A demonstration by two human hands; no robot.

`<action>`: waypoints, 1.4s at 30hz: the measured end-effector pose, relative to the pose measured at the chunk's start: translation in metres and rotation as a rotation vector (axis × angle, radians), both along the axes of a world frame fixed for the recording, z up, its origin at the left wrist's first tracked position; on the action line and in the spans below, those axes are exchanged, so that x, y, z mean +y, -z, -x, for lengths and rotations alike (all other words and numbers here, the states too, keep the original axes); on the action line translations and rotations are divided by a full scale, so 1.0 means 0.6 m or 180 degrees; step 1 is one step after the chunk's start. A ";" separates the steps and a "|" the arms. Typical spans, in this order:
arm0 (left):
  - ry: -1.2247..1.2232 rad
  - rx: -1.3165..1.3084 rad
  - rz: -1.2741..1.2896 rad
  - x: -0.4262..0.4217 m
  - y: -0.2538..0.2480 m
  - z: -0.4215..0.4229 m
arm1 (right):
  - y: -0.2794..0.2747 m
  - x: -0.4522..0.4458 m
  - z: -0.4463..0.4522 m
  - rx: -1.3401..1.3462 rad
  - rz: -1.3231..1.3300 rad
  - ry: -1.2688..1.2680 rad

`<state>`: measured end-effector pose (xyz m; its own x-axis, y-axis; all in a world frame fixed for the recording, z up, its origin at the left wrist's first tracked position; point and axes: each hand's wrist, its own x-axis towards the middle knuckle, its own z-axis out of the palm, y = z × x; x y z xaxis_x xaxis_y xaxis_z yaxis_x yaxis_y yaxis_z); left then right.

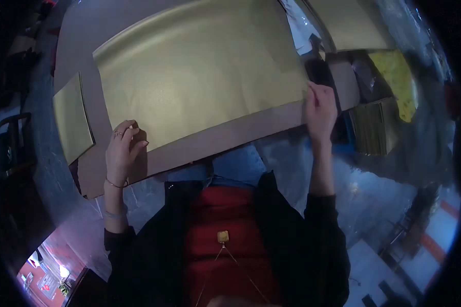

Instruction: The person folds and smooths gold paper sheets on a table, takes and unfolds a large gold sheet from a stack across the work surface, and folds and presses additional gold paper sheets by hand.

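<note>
A large gold sheet [189,77], its far left edge slightly curled, lies on a brown board [215,134]. My left hand [120,153] is over the sheet's near left corner, fingers bent and the thumb apart from them; it wears a ring and a thin bracelet. A small pale spot shows by its fingertips, too small to name. At the sheet's near right corner, my right hand [321,110] has its fingers closed on the edge in a pinch. The fingertips there are slightly blurred.
A smaller gold piece [74,120] lies at the board's left end. On the right are another gold sheet [351,23], a stack of gold pieces [374,128], a yellow sheet [397,82] and a dark strip-like object [320,71]. White crumpled material [299,28] lies at the back right.
</note>
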<state>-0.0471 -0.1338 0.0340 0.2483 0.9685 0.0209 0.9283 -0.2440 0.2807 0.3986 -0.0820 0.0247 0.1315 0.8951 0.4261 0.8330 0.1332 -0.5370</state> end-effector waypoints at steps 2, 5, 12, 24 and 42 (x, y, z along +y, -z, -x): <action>0.0033 0.0002 -0.0031 0.001 0.002 0.002 | 0.021 0.001 0.041 0.0069 -0.0072 -0.0394; 0.0053 -0.0012 -0.0045 0.002 0.006 0.004 | 0.036 0.001 0.120 0.0145 0.0158 -0.0940; -0.0003 -0.0114 -0.0009 0.000 -0.003 -0.002 | 0.033 -0.024 0.319 0.0422 -0.0149 -0.1952; -0.0209 -0.0271 0.0159 0.001 -0.014 -0.010 | 0.057 -0.027 0.262 0.0229 0.1367 -0.1224; -0.0141 -0.0202 0.0024 0.002 -0.007 -0.007 | 0.061 0.057 0.401 -0.0543 0.0012 -0.1940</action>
<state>-0.0427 -0.1325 0.0384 0.2035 0.9787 0.0280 0.9184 -0.2007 0.3410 0.1582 -0.0479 -0.0121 -0.4718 0.7894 0.3928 0.6820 0.6091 -0.4048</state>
